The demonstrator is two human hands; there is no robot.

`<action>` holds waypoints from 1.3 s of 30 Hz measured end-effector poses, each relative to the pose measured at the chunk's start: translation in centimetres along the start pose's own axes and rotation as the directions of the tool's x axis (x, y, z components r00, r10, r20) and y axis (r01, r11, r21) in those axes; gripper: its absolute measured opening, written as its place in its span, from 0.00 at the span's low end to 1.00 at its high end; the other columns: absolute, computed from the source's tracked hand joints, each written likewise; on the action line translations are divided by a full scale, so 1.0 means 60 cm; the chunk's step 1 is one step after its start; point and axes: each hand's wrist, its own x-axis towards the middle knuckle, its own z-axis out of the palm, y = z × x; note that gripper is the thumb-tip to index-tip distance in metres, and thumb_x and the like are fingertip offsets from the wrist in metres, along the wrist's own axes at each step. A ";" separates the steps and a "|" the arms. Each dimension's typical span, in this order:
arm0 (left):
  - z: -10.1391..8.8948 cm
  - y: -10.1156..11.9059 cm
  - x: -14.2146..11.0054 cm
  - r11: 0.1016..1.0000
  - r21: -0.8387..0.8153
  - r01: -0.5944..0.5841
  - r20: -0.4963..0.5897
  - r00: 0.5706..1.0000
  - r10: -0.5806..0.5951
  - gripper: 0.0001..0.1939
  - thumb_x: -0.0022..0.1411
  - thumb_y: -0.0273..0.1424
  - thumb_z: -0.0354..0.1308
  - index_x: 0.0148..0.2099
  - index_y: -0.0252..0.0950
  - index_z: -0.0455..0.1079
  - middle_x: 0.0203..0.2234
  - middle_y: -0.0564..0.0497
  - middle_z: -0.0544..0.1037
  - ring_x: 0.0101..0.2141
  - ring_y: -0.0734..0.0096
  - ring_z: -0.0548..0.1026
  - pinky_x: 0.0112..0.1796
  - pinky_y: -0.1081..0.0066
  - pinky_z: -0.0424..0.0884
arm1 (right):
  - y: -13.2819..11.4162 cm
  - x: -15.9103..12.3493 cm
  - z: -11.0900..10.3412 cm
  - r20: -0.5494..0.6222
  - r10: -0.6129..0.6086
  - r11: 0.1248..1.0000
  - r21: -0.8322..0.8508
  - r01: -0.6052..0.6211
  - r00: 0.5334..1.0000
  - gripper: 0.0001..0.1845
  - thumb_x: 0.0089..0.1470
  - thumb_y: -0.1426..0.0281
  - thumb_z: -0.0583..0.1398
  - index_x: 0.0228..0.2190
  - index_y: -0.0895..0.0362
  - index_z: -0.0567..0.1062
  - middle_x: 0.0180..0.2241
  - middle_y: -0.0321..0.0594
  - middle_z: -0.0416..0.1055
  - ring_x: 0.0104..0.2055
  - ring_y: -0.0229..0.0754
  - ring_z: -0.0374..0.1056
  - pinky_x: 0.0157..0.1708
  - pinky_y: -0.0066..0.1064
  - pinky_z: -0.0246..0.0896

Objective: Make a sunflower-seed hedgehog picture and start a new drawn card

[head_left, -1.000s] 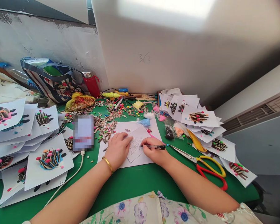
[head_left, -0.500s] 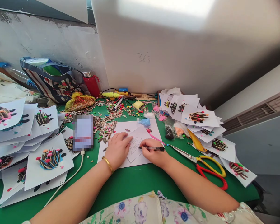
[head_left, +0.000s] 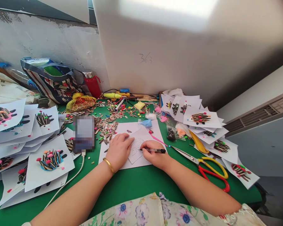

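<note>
Head view, one: looks forward and steeply down from the wearer's side of the table (head_left: 136,185); left hand (head_left: 119,149) and right hand (head_left: 155,153) near, centre; wall (head_left: 155,69) farther, above; lower right dim, perhaps floor (head_left: 277,199).

Light was bright, even over table (head_left: 136,182). Glare washed out top of wall (head_left: 124,62); soft shadow darkened its right side. Pen (head_left: 157,150) looked fairly sharp, phone (head_left: 84,134) pixelated. Edges were stretched.

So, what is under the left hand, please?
Under the left hand lie parts of the small paper with a line drawing and the larger white sheet. What the palm covers cannot be seen.
</note>
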 end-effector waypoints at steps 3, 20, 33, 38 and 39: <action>0.000 -0.001 0.000 1.000 -0.002 0.004 0.001 1.000 -0.004 0.14 0.64 0.30 0.52 0.50 0.46 0.74 0.47 0.46 0.73 0.49 0.57 0.68 0.52 0.54 0.64 | -0.002 0.000 0.000 0.005 0.004 1.000 0.007 -0.004 1.000 0.08 0.50 0.75 0.57 0.30 0.53 0.76 0.30 0.36 0.75 0.34 0.40 0.69 0.35 0.30 0.62; -0.002 -0.001 0.000 1.000 -0.008 0.000 0.013 1.000 0.000 0.14 0.65 0.30 0.52 0.50 0.45 0.74 0.48 0.46 0.73 0.49 0.56 0.67 0.51 0.53 0.64 | 0.034 0.017 -0.018 -0.131 0.149 0.974 0.188 -0.123 0.980 0.07 0.53 0.70 0.55 0.28 0.54 0.73 0.25 0.35 0.70 0.29 0.40 0.66 0.30 0.30 0.60; -0.002 -0.003 0.001 1.000 -0.013 -0.023 0.034 0.999 0.024 0.17 0.64 0.27 0.52 0.54 0.46 0.71 0.49 0.48 0.74 0.50 0.57 0.67 0.53 0.55 0.62 | 0.044 0.013 -0.022 -0.201 -0.031 0.996 0.076 0.047 0.979 0.14 0.60 0.66 0.55 0.46 0.51 0.74 0.46 0.40 0.75 0.50 0.43 0.70 0.52 0.35 0.62; -0.003 -0.003 0.004 0.996 -0.086 0.026 0.040 0.999 -0.023 0.26 0.63 0.25 0.52 0.63 0.40 0.59 0.50 0.45 0.75 0.52 0.58 0.69 0.52 0.56 0.63 | 0.044 0.010 -0.021 -0.140 -0.076 0.997 -0.020 0.073 0.987 0.14 0.60 0.67 0.55 0.46 0.51 0.74 0.43 0.39 0.76 0.46 0.43 0.71 0.48 0.35 0.64; -0.002 -0.004 0.004 0.994 -0.109 0.031 0.037 0.999 -0.027 0.26 0.63 0.25 0.51 0.63 0.40 0.59 0.50 0.45 0.75 0.52 0.58 0.69 0.52 0.56 0.63 | 0.042 0.009 -0.025 -0.142 -0.079 0.997 -0.027 0.076 0.987 0.14 0.61 0.67 0.54 0.46 0.51 0.74 0.43 0.39 0.76 0.46 0.43 0.71 0.48 0.34 0.64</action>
